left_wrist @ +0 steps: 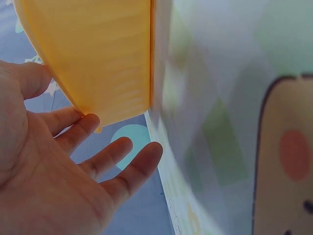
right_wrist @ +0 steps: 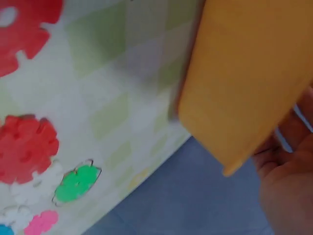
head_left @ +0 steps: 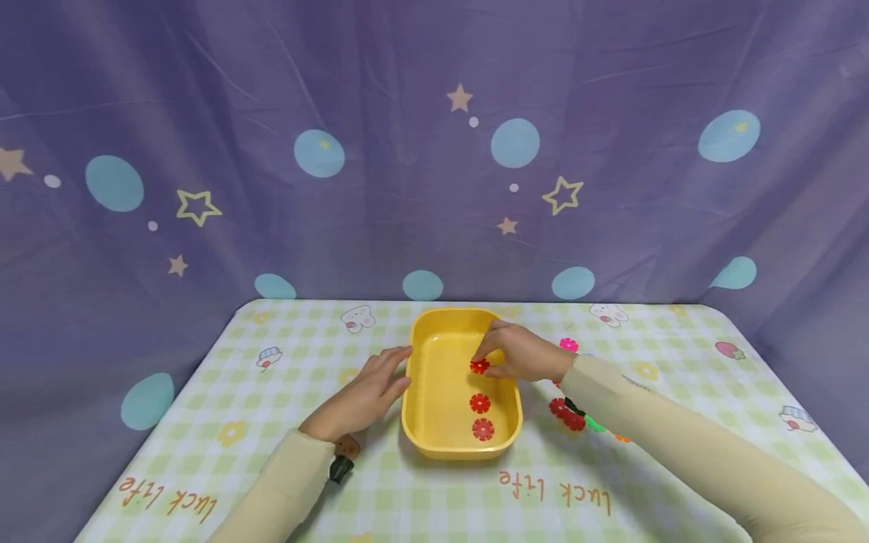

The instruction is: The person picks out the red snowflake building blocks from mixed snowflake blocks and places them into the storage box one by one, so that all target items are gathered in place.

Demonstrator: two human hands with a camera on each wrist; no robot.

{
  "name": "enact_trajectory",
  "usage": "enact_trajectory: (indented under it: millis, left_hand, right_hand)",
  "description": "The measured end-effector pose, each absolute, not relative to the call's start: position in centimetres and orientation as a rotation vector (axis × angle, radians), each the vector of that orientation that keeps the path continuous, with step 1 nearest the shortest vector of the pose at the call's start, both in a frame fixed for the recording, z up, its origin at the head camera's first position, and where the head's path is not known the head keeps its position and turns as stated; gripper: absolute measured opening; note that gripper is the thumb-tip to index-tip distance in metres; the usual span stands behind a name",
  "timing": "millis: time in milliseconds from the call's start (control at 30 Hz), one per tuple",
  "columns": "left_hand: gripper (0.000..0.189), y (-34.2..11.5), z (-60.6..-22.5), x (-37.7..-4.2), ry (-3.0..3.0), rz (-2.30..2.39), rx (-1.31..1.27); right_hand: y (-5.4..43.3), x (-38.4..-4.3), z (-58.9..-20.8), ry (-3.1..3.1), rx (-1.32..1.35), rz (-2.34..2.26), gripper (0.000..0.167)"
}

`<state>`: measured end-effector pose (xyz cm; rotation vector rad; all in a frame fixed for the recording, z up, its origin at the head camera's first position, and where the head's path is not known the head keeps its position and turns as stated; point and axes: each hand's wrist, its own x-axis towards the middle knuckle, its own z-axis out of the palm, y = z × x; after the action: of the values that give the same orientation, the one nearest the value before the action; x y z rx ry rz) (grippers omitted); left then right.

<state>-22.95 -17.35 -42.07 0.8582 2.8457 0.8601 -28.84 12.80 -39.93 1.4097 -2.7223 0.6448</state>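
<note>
A yellow plastic tray stands on the table, seen also from outside in the left wrist view. My left hand is at its left side, fingers loosely extended and fingertips right at the rim. Over the right wall, my right hand reaches into the tray. Its fingertips and thumb pinch a red notched interlocking disc close over the tray floor. Two more red discs lie in line nearer me, one mid-tray and one by the front. In the right wrist view, the tray wall hides those fingertips.
Right of the tray, partly under my right forearm, lie loose discs: red ones, a green one and a pink one. A checked cloth covers the table. Behind it hangs a purple curtain.
</note>
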Motion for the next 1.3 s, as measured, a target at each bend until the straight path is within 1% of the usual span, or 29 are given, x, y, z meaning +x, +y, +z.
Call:
enact_trajectory:
  millis: [267, 667, 767, 900, 1067, 1200, 1300]
  left_hand:
    - [0.053, -17.0, -41.9, -22.9, 2.841, 0.866, 0.864]
    - [0.052, -16.8, -41.9, -23.0, 2.849, 0.88, 0.898]
    - [0.053, -16.8, -41.9, -23.0, 2.838, 0.878, 0.881]
    - [0.054, -16.8, -42.0, -22.9, 2.823, 0.868, 0.848]
    - [0.054, -17.0, -42.0, -23.0, 2.829, 0.862, 0.862]
    - [0.054, -17.2, -42.0, -23.0, 2.828, 0.867, 0.874]
    - [0.054, -17.4, -42.0, -23.1, 2.826, 0.86, 0.866]
  right_hand:
    - [11.8, -29.4, -39.9, -2.918, 1.356, 0.571, 0.022]
    - [10.7, -29.0, -40.0, -2.976, 1.274, 0.295, 0.015]
    - [10.9, -28.9, -39.8, -2.968, 1.31, 0.359, 0.011]
    - [12.6, -28.6, -38.9, -2.879, 1.302, 0.596, 0.013]
    - [16.7, -26.7, -37.6, -2.753, 1.144, 0.744, 0.012]
    - [20.4, -24.8, -38.7, -2.854, 1.036, 0.77, 0.013]
    - [22.6, -23.8, -40.2, -2.957, 0.978, 0.763, 0.018]
